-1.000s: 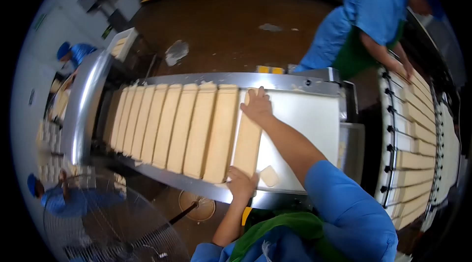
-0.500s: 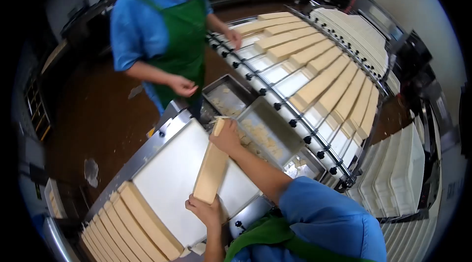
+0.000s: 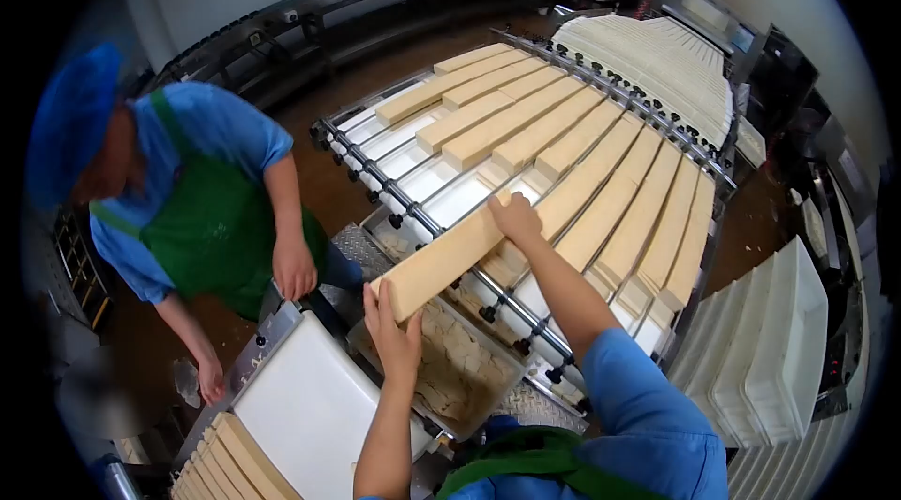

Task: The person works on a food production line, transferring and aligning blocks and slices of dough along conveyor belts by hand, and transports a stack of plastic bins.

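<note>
A long pale dough-like block (image 3: 439, 263) is held tilted in the air between my two hands. My left hand (image 3: 392, 331) grips its near, lower-left end. My right hand (image 3: 516, 220) clasps the far, upper-right end, close over the edge of the railed conveyor (image 3: 434, 226). Several similar blocks (image 3: 507, 138) lie in lanes on that conveyor. Under the held block is a bin of scraps (image 3: 460, 359). A white belt (image 3: 314, 406) with more blocks (image 3: 235, 462) at its lower end is at the lower left.
A co-worker (image 3: 202, 200) in a green apron stands at the left, one hand by the white belt's corner, the other by its side rail. Stacked white trays (image 3: 751, 350) stand at the right. Beyond the lanes is a ribbed white conveyor (image 3: 648, 59).
My hands have lifted the block off the white belt and carried it to the railed conveyor's edge. The view has swung right. The co-worker has moved beside the white belt.
</note>
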`<action>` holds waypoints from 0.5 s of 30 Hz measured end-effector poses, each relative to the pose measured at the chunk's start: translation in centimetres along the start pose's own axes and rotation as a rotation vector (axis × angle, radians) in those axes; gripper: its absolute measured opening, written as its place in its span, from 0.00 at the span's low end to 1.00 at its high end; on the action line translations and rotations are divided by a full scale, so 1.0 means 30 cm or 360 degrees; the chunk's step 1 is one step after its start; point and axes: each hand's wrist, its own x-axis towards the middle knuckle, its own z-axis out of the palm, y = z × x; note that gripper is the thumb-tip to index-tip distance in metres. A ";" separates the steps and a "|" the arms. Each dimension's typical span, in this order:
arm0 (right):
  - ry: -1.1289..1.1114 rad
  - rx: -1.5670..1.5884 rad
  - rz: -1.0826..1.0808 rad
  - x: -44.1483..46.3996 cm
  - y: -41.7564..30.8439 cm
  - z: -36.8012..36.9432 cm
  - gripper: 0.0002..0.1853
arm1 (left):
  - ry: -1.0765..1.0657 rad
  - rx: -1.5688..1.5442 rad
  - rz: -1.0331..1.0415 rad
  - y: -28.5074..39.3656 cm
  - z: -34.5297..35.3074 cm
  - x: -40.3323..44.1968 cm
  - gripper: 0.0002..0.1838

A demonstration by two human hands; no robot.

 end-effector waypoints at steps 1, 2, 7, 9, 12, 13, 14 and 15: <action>-0.0017 0.0019 -0.0013 0.061 0.026 -0.007 0.40 | 0.0011 0.0026 0.0002 -0.018 0.027 0.038 0.37; -0.0117 -0.0237 -0.0091 0.118 0.055 -0.013 0.38 | -0.0130 -0.0172 -0.0038 -0.061 0.058 0.077 0.36; -0.0220 -0.0481 -0.0146 0.318 0.113 -0.014 0.32 | -0.0429 -0.0601 -0.0144 -0.130 0.161 0.149 0.32; -0.0311 -0.0504 -0.0108 0.359 0.127 -0.004 0.31 | -0.0449 -0.0585 -0.0180 -0.100 0.184 0.154 0.32; -0.0355 -0.0422 -0.0089 0.395 0.144 0.013 0.31 | -0.0449 -0.0597 -0.0363 -0.091 0.206 0.163 0.33; -0.0361 -0.0409 -0.0079 0.398 0.146 0.006 0.31 | -0.0462 -0.0584 -0.0360 -0.104 0.228 0.161 0.33; -0.0308 -0.0376 -0.0068 0.401 0.150 -0.003 0.31 | -0.0452 -0.0617 -0.0331 -0.117 0.249 0.161 0.33; -0.0253 -0.0341 -0.0059 0.403 0.150 -0.014 0.31 | -0.0442 -0.0649 -0.0299 -0.131 0.268 0.167 0.34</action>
